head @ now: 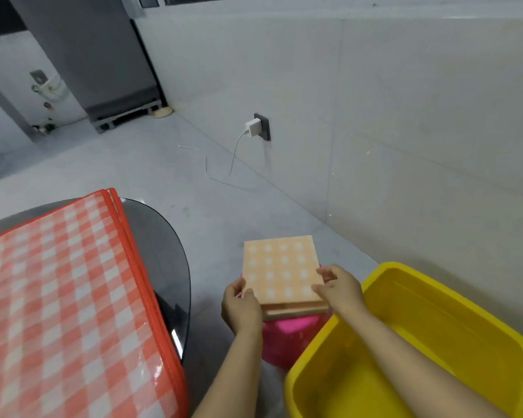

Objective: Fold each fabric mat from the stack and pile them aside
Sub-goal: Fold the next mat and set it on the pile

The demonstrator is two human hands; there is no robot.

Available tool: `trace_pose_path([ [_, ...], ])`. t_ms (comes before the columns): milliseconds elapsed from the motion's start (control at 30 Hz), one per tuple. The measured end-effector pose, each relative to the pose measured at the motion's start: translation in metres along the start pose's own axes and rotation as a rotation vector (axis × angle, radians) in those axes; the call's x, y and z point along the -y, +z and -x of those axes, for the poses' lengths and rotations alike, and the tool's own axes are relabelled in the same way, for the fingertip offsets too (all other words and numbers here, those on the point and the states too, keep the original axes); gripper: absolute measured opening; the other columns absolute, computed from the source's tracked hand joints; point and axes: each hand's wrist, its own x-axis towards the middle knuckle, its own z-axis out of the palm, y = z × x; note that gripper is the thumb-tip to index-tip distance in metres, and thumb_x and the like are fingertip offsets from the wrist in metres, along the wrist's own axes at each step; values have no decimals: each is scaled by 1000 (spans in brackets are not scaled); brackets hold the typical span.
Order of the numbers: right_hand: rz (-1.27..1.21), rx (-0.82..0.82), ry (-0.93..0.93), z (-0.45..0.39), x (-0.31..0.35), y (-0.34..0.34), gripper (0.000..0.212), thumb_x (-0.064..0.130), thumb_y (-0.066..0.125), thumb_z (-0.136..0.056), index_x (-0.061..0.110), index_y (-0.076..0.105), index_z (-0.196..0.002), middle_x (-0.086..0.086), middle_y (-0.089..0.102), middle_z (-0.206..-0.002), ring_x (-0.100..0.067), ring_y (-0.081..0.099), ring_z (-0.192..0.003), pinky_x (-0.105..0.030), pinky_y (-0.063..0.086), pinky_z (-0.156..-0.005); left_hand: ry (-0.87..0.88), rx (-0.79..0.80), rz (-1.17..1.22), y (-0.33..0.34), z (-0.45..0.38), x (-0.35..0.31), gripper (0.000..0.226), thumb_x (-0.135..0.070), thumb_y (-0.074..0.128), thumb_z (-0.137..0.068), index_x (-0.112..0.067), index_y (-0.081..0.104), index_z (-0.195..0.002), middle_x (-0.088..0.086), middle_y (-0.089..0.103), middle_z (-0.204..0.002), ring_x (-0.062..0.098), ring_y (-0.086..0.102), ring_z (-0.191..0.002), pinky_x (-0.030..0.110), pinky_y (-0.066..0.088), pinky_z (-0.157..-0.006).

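Gripping the folded mat (281, 271) at its near corners, the left hand (241, 309) and right hand (340, 289) hold it flat over a pink stool (287, 333) (mostly hidden) — beside a yellow tub (411, 342); checked mats (67, 297) cover the dark table's (166, 251) left side.

Yellow plastic tub (453, 309) at my lower right, open top, inside looks bare. Pink plastic container (287, 336) just left of it, touching or nearly so, mostly hidden. Dark glass round table (166, 254) on my left, its rim curving toward the pink container. White charger (252, 128) plugged into a dark wall socket (264, 125) low on the wall ahead; its white cable (207, 170) trails down across the grey floor (169, 164). Grey cabinet (97, 55) on a low stand far back left. Small beige object (162, 112) by its base, cannot tell what.
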Motion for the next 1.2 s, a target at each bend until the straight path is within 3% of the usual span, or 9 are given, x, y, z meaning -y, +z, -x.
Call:
trace_pose_path([
  [267, 168, 5, -45, 0, -14, 4, 33, 8, 72, -76, 12, 63, -108, -7, 60, -105, -15, 51, -83, -21, 36, -74, 15, 14, -125, -1, -1, 15, 21, -3, 61, -85, -8, 66, -105, 11, 68, -109, 27, 62, -101, 32, 48, -89],
  [633, 289, 18, -120, 6, -21, 10, 33, 9, 66, -83, 12, 60, -115, -6, 56, -110, -11, 49, -84, -19, 37, -77, 39, 34, -160, 0, -1, 28, 20, -2, 60, -87, -8, 64, -105, 10, 65, -111, 24, 60, -98, 35, 50, -88],
  [733, 287, 27, -112, 7, -25, 11, 34, 10, 65, -84, 11, 60, -118, -8, 55, -113, -16, 52, -89, -20, 37, -80, 44, 41, -164, -2, -3, 34, 20, -4, 62, -86, -7, 65, -106, 9, 65, -108, 21, 59, -96, 28, 46, -81],
  [900, 272, 42, -94, 9, -26, 11, 36, 12, 62, -88, 12, 58, -124, -9, 53, -111, -23, 56, -102, -22, 38, -85, 32, 49, -154, -4, -2, 35, 20, -7, 62, -87, -10, 66, -106, 7, 65, -110, 23, 60, -100, 31, 48, -86],
  [1067, 296, -41, -164, 25, -9, 0, 39, 24, 65, -86, 20, 59, -125, -9, 55, -111, -25, 49, -108, -26, 36, -88, 147, -38, -129, -1, 20, 9, 21, -16, 58, -89, -15, 66, -108, 6, 62, -113, 24, 57, -106, 42, 47, -94],
  [1200, 171, -66, -328, 49, 42, -15, 36, 25, 66, -85, 24, 61, -120, -2, 55, -107, -20, 52, -102, -28, 42, -88, 312, 30, 15, -4, 61, -42, 19, -10, 50, -92, -20, 62, -102, -4, 55, -107, 19, 55, -107, 40, 44, -97],
])
